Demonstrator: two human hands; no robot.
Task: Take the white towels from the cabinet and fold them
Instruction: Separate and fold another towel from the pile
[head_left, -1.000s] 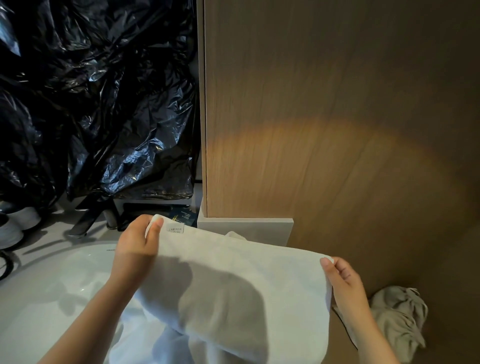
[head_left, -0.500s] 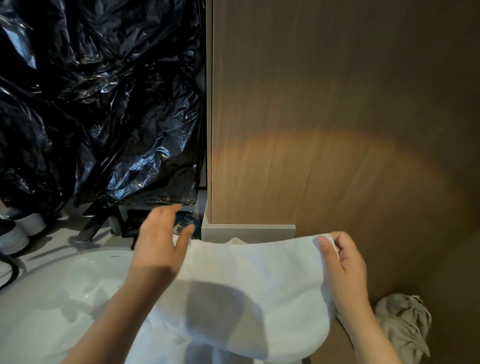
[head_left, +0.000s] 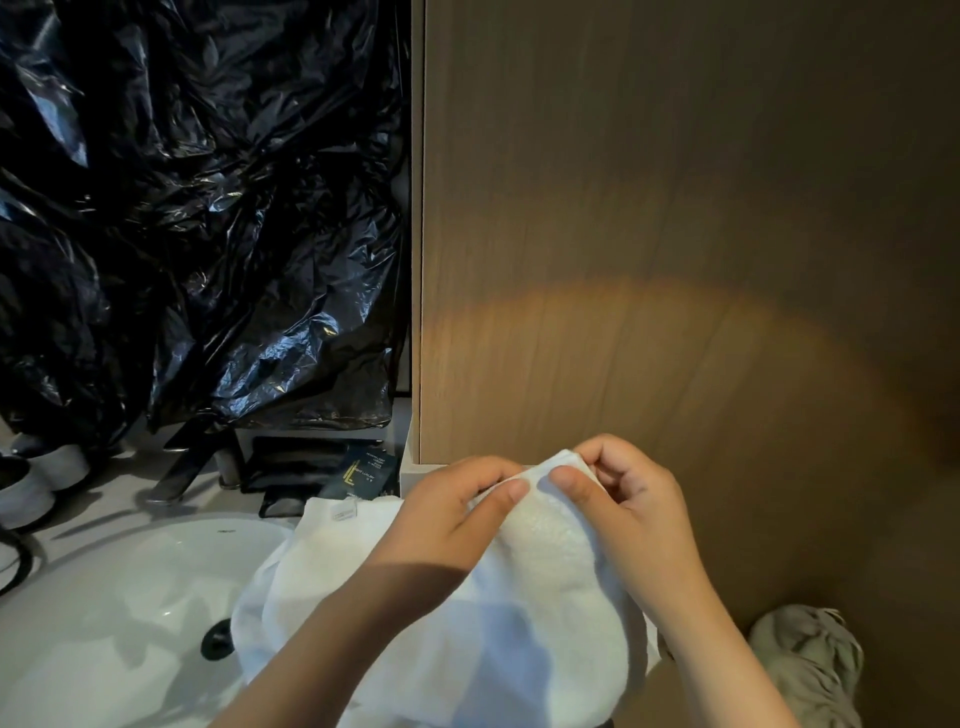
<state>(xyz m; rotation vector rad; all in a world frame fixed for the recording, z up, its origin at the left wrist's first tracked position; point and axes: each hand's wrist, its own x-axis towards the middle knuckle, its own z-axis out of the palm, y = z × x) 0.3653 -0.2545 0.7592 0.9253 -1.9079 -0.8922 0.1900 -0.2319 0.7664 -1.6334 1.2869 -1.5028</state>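
Over the right edge of the white sink (head_left: 119, 587), the white towel (head_left: 519, 613) hangs from the left hand (head_left: 452, 525) and the right hand (head_left: 628, 514), each grip pinching the top of the cloth where its corners seem to meet. I think this is the first fold, so next the hands need to line up the edges and fold it over again. Room is tight: the wooden wall (head_left: 675, 260) is just behind the hands, a grey cloth (head_left: 810, 660) lies low on the right, and the desk (head_left: 88, 525) by the tap (head_left: 187, 467) is crowded.
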